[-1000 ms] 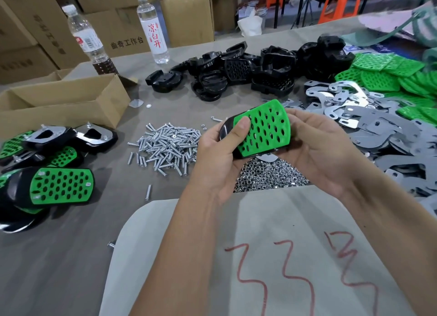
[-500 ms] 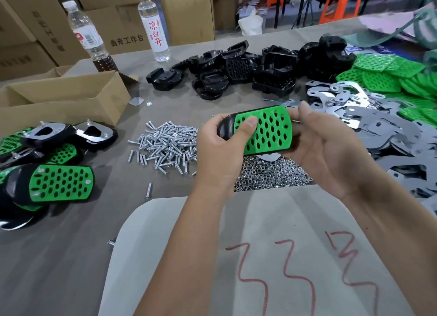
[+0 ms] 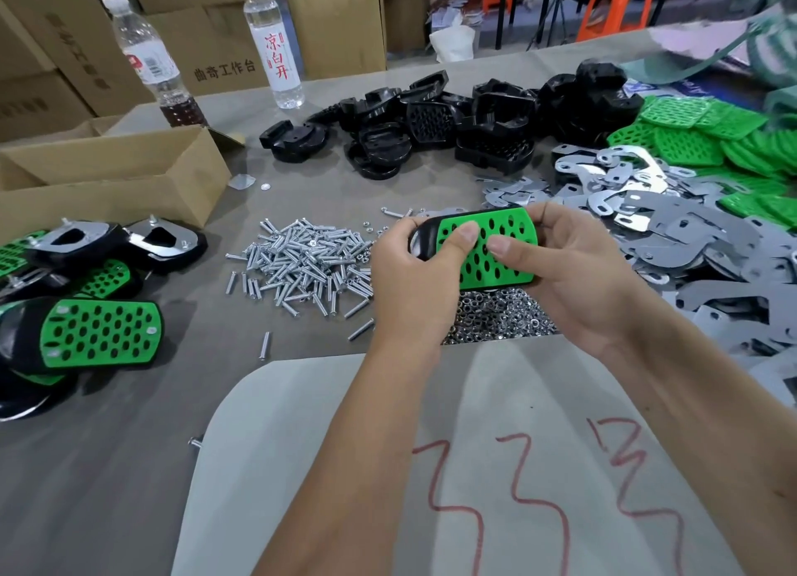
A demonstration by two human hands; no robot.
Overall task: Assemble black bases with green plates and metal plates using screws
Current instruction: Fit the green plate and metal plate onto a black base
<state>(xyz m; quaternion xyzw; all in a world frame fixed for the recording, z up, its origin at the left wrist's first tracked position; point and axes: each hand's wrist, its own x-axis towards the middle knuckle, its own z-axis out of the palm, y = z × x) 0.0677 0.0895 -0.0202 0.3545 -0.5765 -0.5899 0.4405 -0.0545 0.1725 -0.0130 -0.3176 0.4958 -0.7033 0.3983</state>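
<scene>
Both hands are up over the middle of the table holding one piece between them: a black base (image 3: 422, 242) with a perforated green plate (image 3: 489, 248) sitting on top of it. The left hand (image 3: 416, 282) grips the left end with its thumb pressed down on the green plate, and the right hand (image 3: 573, 273) wraps the right end, thumb also flat on the plate, so the two thumb tips sit just beside each other. Right under the piece is a pile of small nuts (image 3: 496, 317), and to the left of that a heap of screws (image 3: 302, 265) spread on the grey table (image 3: 108, 467). Far side, middle, there's a jumble of loose black bases (image 3: 453, 131). To the right is a big pile of metal plates (image 3: 690, 230), and beyond it, far right, a stack of green plates (image 3: 698, 140). On the left edge lie a few finished assemblies (image 3: 99, 329), some green side up, some showing the metal side. Behind those is an open cardboard box (image 3: 112, 174), with two water bottles (image 3: 276, 45) standing further back. Near me there's a pale sheet (image 3: 323, 467) with red scribbles on it.
</scene>
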